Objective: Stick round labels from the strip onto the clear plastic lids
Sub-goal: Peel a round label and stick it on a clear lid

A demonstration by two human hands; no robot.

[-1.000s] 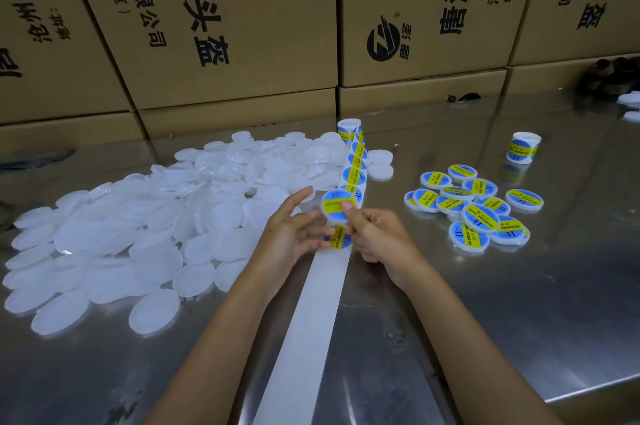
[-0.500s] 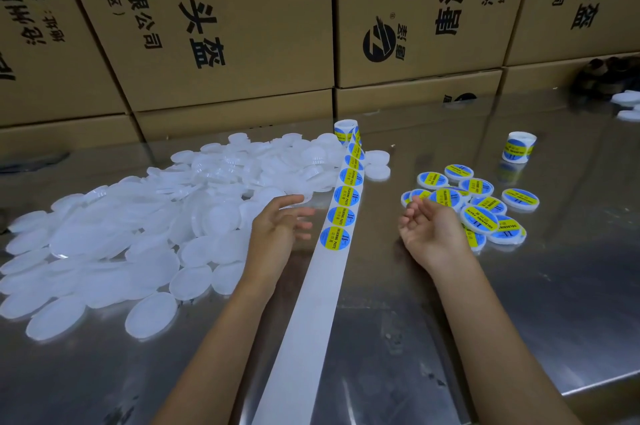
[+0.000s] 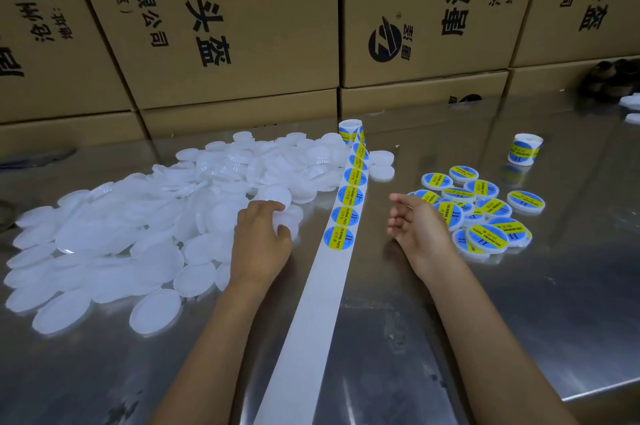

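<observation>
- Head view, centre-left: the left hand (image 3: 260, 244) reaches into the heap of plain translucent white round plastic lids (image 3: 131, 224), its fingers (image 3: 277, 208) curled round 1 lid (image 3: 277, 196) at the heap's right edge.
- Centre: the long white backing strip (image 3: 311, 314) runs from the bottom of the frame up to a small label roll (image 3: 350, 129); its nearest round blue-and-yellow label (image 3: 338, 237) lies between the hands.
- Centre-right: the right hand (image 3: 417, 229) hovers empty, fingers loosely released, beside the cluster of labelled lids (image 3: 485, 213) on the shiny metal surface (image 3: 519, 320).
- Step: fetching a fresh lid. Next, likely, the right hand peels that nearest label and presses it centred onto the lid.
</observation>
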